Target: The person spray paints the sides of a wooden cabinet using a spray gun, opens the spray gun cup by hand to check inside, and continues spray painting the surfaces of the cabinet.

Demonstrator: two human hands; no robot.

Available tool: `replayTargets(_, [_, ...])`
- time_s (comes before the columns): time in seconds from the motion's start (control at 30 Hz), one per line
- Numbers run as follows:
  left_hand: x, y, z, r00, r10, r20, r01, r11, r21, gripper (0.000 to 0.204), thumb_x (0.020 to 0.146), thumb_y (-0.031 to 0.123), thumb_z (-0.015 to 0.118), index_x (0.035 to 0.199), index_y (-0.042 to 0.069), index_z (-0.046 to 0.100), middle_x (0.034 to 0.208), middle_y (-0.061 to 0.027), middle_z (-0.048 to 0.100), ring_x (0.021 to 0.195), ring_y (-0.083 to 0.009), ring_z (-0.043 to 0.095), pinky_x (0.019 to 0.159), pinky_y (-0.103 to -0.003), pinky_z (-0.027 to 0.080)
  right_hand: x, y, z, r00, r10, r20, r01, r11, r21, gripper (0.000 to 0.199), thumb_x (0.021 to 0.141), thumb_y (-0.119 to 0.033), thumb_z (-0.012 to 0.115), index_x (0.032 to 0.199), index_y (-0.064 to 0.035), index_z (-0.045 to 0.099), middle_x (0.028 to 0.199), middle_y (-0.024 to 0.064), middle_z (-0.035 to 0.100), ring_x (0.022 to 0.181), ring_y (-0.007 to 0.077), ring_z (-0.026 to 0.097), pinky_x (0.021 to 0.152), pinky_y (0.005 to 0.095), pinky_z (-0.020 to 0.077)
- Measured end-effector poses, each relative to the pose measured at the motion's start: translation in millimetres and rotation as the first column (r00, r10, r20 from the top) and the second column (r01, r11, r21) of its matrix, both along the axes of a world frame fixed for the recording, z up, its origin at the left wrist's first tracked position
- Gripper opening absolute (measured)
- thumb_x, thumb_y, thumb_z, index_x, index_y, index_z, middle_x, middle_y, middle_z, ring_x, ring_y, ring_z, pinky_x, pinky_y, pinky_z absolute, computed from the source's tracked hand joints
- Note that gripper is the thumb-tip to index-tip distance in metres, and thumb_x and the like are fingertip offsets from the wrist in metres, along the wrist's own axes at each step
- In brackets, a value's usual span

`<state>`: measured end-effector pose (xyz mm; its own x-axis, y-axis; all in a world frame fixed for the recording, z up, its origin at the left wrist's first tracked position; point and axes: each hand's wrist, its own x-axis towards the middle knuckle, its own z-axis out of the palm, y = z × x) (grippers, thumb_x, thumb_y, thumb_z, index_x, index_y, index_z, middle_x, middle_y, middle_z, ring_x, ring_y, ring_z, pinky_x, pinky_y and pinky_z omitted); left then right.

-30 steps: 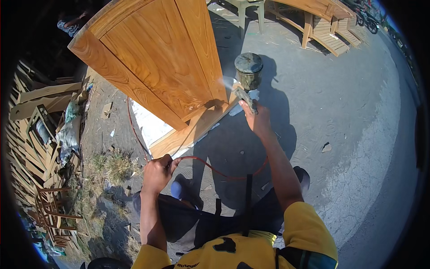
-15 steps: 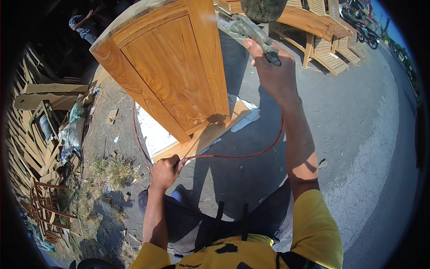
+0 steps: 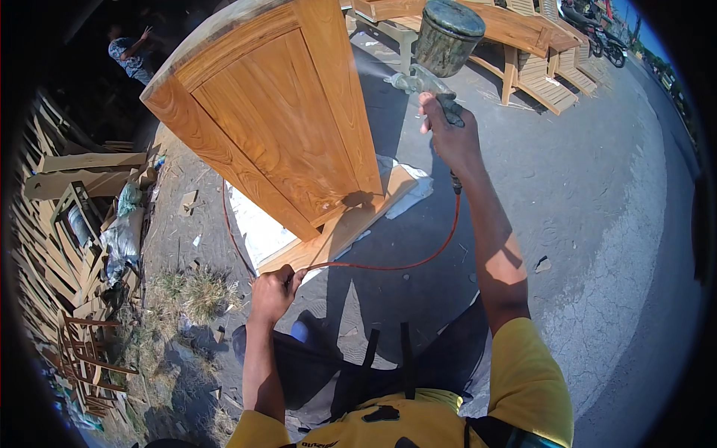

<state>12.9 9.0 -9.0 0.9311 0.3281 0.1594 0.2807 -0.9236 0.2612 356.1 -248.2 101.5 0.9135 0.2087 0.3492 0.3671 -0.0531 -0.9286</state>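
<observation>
My right hand [image 3: 450,138] grips a stained spray gun [image 3: 427,84] with a paint-crusted metal cup [image 3: 449,37] on top. Its nozzle points left at an upright wooden panel [image 3: 276,119] with an orange-brown finish, and a faint mist leaves it. In my left hand [image 3: 274,293] a thin red air hose [image 3: 373,266] is pinched; it loops across to the base of the spray gun. The panel's foot rests on a plain wooden board [image 3: 336,231], which lies over white sheeting [image 3: 250,224].
Wooden slatted loungers [image 3: 534,75] stand at the far right, with a motorcycle [image 3: 609,45] beyond. Scrap wood [image 3: 67,254] is heaped at the left, near a plastic bag [image 3: 123,235] and dry grass tufts [image 3: 202,291]. Another person [image 3: 131,56] is in the shade at the far left.
The spray gun has dropped slightly and tipped, so more of its cup shows. My right hand has come down a little. The left hand still holds the hose in nearly the same place.
</observation>
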Motion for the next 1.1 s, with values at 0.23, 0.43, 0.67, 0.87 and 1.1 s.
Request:
replayTargets(0.23, [-5.0,1.9,-1.2,0.998,0.006,-0.064,-0.006,1.0,0.006,0.042,0.099,0.043,0.072,0.08,0.005,0.068,0.062,-0.0202,0.064,0.062,-0.0432,0.067,0.058,-0.052,0.053,-6.7,-15.3,-124.8,0.977,-0.014,-0.214,-0.025,0.984,-0.177,0.049,0.101,-0.053,0.069,0.097,-0.0049,0.077,0.07,0.0006,0.065,0.06,0.0087,0.055,0.058,0.03,0.043])
replayTargets(0.43, [-7.1,-0.7,-0.1,0.996,-0.002,-0.094,0.003,1.0,0.009,0.043,0.098,0.043,0.073,0.081,0.005,0.067,0.064,-0.0197,0.065,0.062,-0.0428,0.068,0.058,-0.051,0.052,-19.9,-15.4,-215.7,0.942,-0.054,-0.331,-0.016,0.978,-0.207,0.053,0.099,-0.054,0.069,0.093,-0.0011,0.075,0.073,0.0075,0.07,0.068,0.0162,0.064,0.068,0.0344,0.0495])
replayTargets(0.67, [-15.1,-5.2,1.8,0.995,-0.02,-0.098,0.02,1.0,-0.001,0.041,0.097,0.042,0.075,0.08,0.005,0.067,0.064,-0.0187,0.066,0.061,-0.0412,0.068,0.058,-0.049,0.052,-29.0,4.6,-312.9,0.905,-0.138,-0.403,-0.016,0.934,-0.356,0.061,0.097,-0.059,0.069,0.088,0.0012,0.074,0.07,0.011,0.069,0.071,0.0245,0.07,0.073,0.0402,0.0529])
replayTargets(0.87, [-13.2,-18.5,3.9,0.996,-0.035,-0.085,0.032,0.999,-0.031,0.04,0.095,0.034,0.079,0.076,0.003,0.064,0.061,-0.0163,0.062,0.057,-0.0393,0.064,0.055,-0.047,0.048,-27.2,11.7,-390.5,0.924,-0.149,-0.352,-0.059,0.855,-0.516,0.06,0.099,-0.059,0.065,0.107,-0.001,0.076,0.09,0.0253,0.075,0.093,0.0455,0.072,0.083,0.0494,0.055])
replayTargets(1.1, [-23.3,-16.0,11.5,0.996,-0.006,-0.091,0.004,1.0,-0.019,0.041,0.095,0.038,0.079,0.076,0.003,0.065,0.062,-0.0177,0.062,0.059,-0.0407,0.065,0.055,-0.048,0.049,-85.3,38.6,-337.3,0.949,-0.078,-0.305,-0.083,0.872,-0.483,0.059,0.1,-0.058,0.064,0.106,-0.0005,0.075,0.088,0.0241,0.075,0.085,0.0473,0.072,0.076,0.0511,0.0553])
